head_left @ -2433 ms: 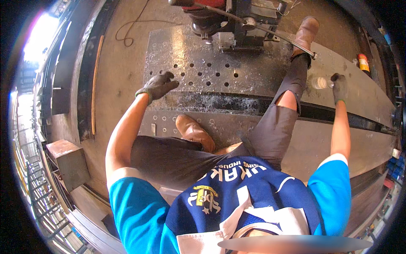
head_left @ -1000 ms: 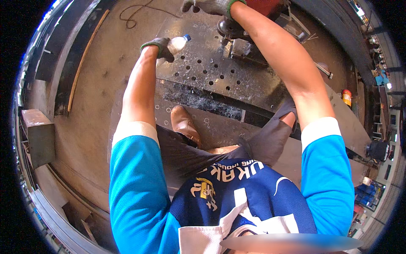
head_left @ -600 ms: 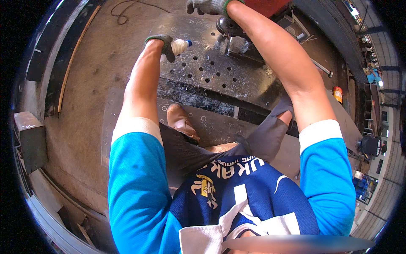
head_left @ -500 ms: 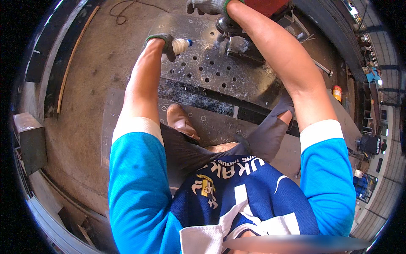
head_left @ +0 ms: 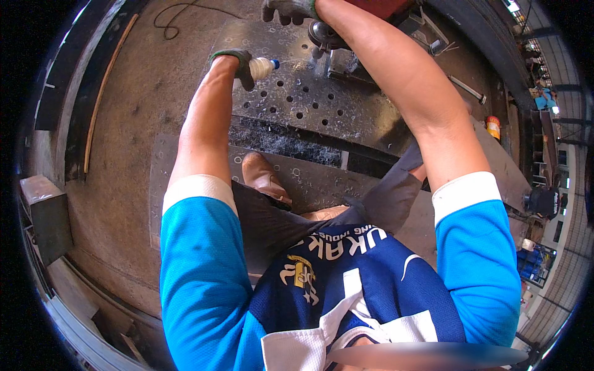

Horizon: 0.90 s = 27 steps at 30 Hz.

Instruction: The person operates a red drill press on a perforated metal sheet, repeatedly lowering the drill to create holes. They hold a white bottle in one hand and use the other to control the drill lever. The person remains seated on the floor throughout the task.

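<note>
White, blue-capped plastic bottle (head_left: 263, 68) near eleven o'clock, wrapped by the gloved left hand (head_left: 243, 67), seemingly wets the dark metal drill head (head_left: 324, 36) at twelve; next calls for steady aim. The right hand (head_left: 291, 10) curls, its hold unclear.

Ahead on my feed I have the flat, holed grey steel plate (head_left: 365, 117). Over its left part is the white plastic bottle with a blue cap (head_left: 261, 68), in the grey-gloved left hand (head_left: 245, 70). Right of the bottle I see the dark round metal machine head (head_left: 324, 37); the grey-gloved right hand (head_left: 289, 10) is beyond both. The long brown wooden strip (head_left: 101, 91) lies far left, the orange-and-yellow cylindrical can (head_left: 493, 127) far right.
</note>
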Motion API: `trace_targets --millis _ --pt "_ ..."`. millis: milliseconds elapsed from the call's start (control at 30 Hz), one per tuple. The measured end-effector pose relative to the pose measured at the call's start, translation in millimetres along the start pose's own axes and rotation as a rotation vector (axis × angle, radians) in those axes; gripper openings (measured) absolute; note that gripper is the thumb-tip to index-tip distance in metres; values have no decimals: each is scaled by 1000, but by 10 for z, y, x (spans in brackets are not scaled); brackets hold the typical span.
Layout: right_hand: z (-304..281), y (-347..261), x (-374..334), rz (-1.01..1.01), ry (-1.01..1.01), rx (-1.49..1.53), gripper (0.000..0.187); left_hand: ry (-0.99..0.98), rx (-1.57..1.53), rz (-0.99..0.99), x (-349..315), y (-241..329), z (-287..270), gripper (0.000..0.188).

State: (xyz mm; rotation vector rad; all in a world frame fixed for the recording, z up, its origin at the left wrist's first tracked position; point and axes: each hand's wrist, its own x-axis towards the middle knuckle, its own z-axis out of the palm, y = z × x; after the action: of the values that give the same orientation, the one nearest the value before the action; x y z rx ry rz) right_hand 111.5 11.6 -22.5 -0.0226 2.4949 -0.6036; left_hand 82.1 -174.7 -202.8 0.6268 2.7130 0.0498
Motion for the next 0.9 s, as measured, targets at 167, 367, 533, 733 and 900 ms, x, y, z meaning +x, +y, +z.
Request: trace_targets --millis 167,367,533,733,900 --pt "18 -31 -50 -66 46 -59 37 -302 -60 36 3 -22 93 90" --pt "39 -36 -31 -94 100 -116 33 -288 -90 51 -4 -37 142 85" --pt "55 -34 -37 -153 96 -168 33 -159 -330 5 -76 -83 172 84" --pt "75 26 82 -148 117 -154 32 -89 -341 12 -35 -90 190 90" --pt "94 45 219 -237 95 -261 30 -178 -167 37 28 -85 221 90"
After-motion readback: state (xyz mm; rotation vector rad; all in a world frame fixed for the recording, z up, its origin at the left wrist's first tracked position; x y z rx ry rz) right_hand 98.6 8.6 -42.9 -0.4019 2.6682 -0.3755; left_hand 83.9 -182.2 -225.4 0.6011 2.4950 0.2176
